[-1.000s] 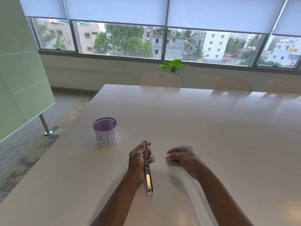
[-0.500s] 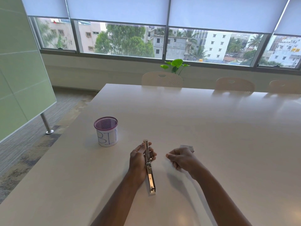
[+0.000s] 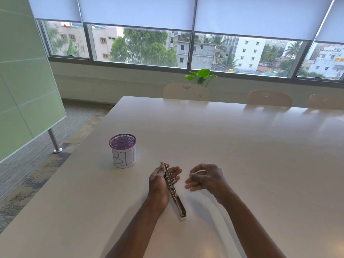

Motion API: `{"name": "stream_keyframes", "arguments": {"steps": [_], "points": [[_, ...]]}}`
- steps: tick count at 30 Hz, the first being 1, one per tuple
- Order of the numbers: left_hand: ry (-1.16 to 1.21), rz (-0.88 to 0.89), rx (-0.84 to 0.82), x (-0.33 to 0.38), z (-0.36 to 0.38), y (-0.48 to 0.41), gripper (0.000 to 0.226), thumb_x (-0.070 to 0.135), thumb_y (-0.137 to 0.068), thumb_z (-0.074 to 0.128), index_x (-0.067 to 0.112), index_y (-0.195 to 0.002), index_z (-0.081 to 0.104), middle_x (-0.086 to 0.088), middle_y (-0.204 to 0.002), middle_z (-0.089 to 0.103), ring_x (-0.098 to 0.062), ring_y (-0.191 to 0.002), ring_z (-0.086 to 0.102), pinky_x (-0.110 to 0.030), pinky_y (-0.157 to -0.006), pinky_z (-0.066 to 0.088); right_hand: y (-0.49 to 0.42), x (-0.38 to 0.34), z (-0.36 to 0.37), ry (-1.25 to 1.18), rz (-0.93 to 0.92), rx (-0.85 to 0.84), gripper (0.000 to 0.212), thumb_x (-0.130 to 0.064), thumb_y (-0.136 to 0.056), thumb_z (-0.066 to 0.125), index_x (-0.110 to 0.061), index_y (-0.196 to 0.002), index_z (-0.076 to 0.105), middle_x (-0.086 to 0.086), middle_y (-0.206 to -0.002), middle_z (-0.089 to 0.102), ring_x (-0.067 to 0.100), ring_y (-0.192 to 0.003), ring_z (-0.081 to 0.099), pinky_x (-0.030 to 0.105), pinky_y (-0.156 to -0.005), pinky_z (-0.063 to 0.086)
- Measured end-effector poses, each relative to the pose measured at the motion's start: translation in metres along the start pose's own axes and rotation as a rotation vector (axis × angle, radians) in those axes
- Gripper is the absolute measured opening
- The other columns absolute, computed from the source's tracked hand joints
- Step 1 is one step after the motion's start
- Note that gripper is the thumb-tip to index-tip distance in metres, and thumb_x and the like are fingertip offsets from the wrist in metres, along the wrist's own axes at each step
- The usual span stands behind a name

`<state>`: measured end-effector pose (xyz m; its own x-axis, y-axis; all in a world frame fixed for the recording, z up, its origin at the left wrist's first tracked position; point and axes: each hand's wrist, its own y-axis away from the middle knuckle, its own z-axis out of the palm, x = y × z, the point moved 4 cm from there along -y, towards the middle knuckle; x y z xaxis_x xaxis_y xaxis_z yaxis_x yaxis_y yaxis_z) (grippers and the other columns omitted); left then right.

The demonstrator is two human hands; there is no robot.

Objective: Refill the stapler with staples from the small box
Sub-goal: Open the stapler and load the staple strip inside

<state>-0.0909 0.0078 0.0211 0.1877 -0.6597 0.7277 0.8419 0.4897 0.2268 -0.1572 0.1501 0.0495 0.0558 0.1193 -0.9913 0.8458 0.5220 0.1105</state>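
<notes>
From the head view, the left hand (image 3: pixel 160 185) has its grip closed around the stapler (image 3: pixel 173 189), which lies swung open at full length on the pale surface (image 3: pixel 242 155), its near end resting on the surface toward the person and its far end propped up between thumb and fingers. A second ago the stapler ran almost straight away from the person; it is now angled, the near end swung to the right. The bigger change is in the right hand (image 3: pixel 204 178): it was lying low over the small box, then bunched into a fist, and is now raised clear of the surface with fingers curled and pinched together, just beside the stapler but not touching it. Whether that grip holds a strip of staples I cannot tell; nothing shows between the fingertips at this size. The small box itself, visible half a second ago behind the knuckles, is now hidden behind the hand. My reading is that the pick from the box is done or nearly done, and the loading of the open channel comes next. A purple mesh cup (image 3: pixel 122 153) marked "BIN" stands well apart to the left, uninvolved.
</notes>
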Motion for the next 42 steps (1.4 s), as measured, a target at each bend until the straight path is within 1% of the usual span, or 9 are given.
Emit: {"name": "stream_keyframes", "arguments": {"steps": [4,9,16,20,24,28,37,40,42], "points": [[0.014,-0.017,-0.029,0.000,-0.001,0.000,0.024,0.014,-0.104,0.026,0.004,-0.101,0.048,-0.028,-0.099,0.067,-0.028,-0.078,0.073,-0.041,-0.075,0.054,-0.005,-0.005,0.011,-0.015,-0.042,-0.058,0.015,0.002,-0.084,0.070,0.013,-0.094,0.069,0.023,-0.069,0.067,0.021,-0.049,0.063,0.028,-0.049,0.055],[0.023,-0.019,-0.037,0.000,-0.003,-0.002,0.023,0.011,-0.103,0.026,0.003,-0.101,0.048,-0.034,-0.104,0.066,-0.031,-0.080,0.073,-0.043,-0.080,0.054,-0.010,-0.007,0.019,-0.124,-0.055,-0.105,0.016,0.004,-0.089,0.061,0.008,-0.099,0.073,0.012,-0.066,0.059,0.012,-0.052,0.050,0.020,-0.051,0.043],[0.032,-0.030,-0.038,-0.002,-0.006,-0.004,0.023,0.011,-0.103,0.027,0.002,-0.102,0.048,-0.034,-0.106,0.066,-0.038,-0.093,0.070,-0.044,-0.082,0.054,-0.004,-0.006,0.020,-0.309,0.026,-0.223,0.022,-0.001,-0.094,0.054,0.003,-0.096,0.076,0.009,-0.074,0.065,0.012,-0.064,0.052,0.020,-0.060,0.045],[0.054,-0.037,-0.023,-0.003,-0.006,-0.004,0.023,0.010,-0.102,0.028,0.000,-0.103,0.049,-0.026,-0.091,0.072,-0.035,-0.085,0.072,-0.044,-0.080,0.056,0.001,-0.012,0.023,-0.349,0.001,-0.256,0.023,0.000,-0.094,0.052,0.006,-0.099,0.074,0.010,-0.080,0.073,0.011,-0.065,0.056,0.018,-0.061,0.050],[0.055,-0.038,-0.008,-0.003,-0.005,-0.004,0.024,0.008,-0.102,0.028,-0.002,-0.108,0.049,-0.029,-0.099,0.068,-0.037,-0.086,0.069,-0.047,-0.084,0.055,0.000,-0.016,0.024,-0.211,0.017,-0.249,0.017,0.005,-0.088,0.060,0.011,-0.099,0.072,0.012,-0.083,0.075,0.012,-0.065,0.063,0.019,-0.061,0.054],[0.032,-0.035,0.004,-0.003,-0.007,-0.004,0.024,0.008,-0.102,0.028,-0.002,-0.110,0.049,-0.029,-0.103,0.065,-0.037,-0.088,0.067,-0.042,-0.076,0.056,-0.009,-0.019,0.027,-0.027,0.047,-0.157,0.016,0.013,-0.081,0.064,0.020,-0.095,0.066,0.018,-0.089,0.076,0.021,-0.066,0.069,0.025,-0.063,0.059],[0.029,-0.004,-0.011,-0.004,-0.007,-0.005,0.021,0.011,-0.102,0.034,-0.001,-0.101,0.051,-0.024,-0.088,0.069,-0.032,-0.079,0.072,-0.048,-0.087,0.053,-0.025,-0.047,0.041,0.449,0.029,-0.062,0.011,-0.001,-0.076,0.074,0.007,-0.083,0.073,0.024,-0.081,0.075,0.022,-0.063,0.069,0.023,-0.051,0.051],[0.033,0.017,-0.026,-0.004,-0.007,-0.005,0.021,0.011,-0.102,0.033,0.001,-0.098,0.051,-0.019,-0.085,0.066,-0.025,-0.072,0.072,-0.043,-0.079,0.056,-0.030,-0.048,0.050,0.543,0.012,0.009,0.002,-0.004,-0.069,0.074,-0.002,-0.070,0.076,0.020,-0.074,0.075,0.015,-0.054,0.062,0.020,-0.047,0.044],[0.025,0.025,-0.026,-0.003,-0.007,-0.005,0.021,0.012,-0.102,0.034,0.004,-0.096,0.053,-0.016,-0.085,0.063,-0.020,-0.069,0.071,-0.037,-0.072,0.057,-0.031,-0.044,0.055,0.603,0.011,0.043,0.004,-0.005,-0.065,0.072,-0.003,-0.066,0.076,0.018,-0.072,0.075,0.013,-0.053,0.062,0.025,-0.050,0.050]]}}
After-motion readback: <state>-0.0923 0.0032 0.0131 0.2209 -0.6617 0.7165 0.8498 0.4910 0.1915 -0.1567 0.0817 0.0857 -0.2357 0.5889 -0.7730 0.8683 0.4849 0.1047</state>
